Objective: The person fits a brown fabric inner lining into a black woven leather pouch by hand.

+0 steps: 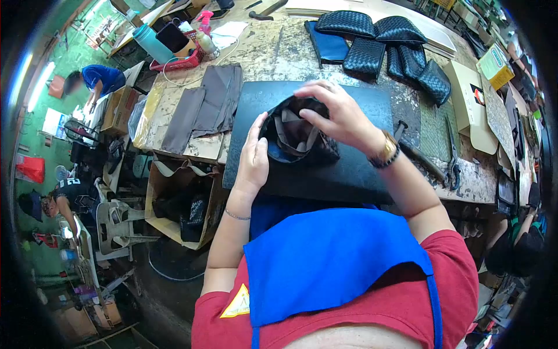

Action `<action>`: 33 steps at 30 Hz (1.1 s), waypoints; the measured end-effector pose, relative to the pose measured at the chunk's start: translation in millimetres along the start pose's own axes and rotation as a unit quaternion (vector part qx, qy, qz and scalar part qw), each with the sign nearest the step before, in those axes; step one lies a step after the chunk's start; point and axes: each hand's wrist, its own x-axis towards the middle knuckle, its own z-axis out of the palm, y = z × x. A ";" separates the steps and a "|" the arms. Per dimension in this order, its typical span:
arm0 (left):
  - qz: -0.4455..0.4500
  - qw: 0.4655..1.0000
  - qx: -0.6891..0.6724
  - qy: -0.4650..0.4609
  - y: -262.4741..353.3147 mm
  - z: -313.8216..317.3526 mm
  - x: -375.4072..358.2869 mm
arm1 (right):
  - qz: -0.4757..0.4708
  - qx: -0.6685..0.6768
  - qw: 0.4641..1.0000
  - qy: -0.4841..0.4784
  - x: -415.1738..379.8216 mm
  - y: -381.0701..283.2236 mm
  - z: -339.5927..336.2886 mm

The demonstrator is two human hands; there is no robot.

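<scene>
A small black woven-leather bag point(322, 152) sits on a dark board point(360, 174), its mouth turned up toward me and a grey-brown lining point(295, 132) showing inside. Along the bag's left side, my left hand point(253, 156) presses with its fingers stretched and close together, thumb near the rim. My right hand point(337, 110) grips the upper right rim, its fingers curved over the edge and the thumb at the opening. The bag is held between both hands. The bag's bottom is hidden from this angle.
Several black woven pieces point(378, 55) lie at the back. A hammer point(419, 154) and scissors point(452, 154) are on the right, beside an open cardboard box point(469, 104). Brown fabric pieces point(212, 102) and a red basket point(180, 61) are left. Other people sit farther left.
</scene>
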 end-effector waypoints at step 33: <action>-0.005 1.000 0.019 0.007 15.8 -11.8 4.0 | 0.092 -0.048 0.990 -0.095 5.4 -10.7 16.4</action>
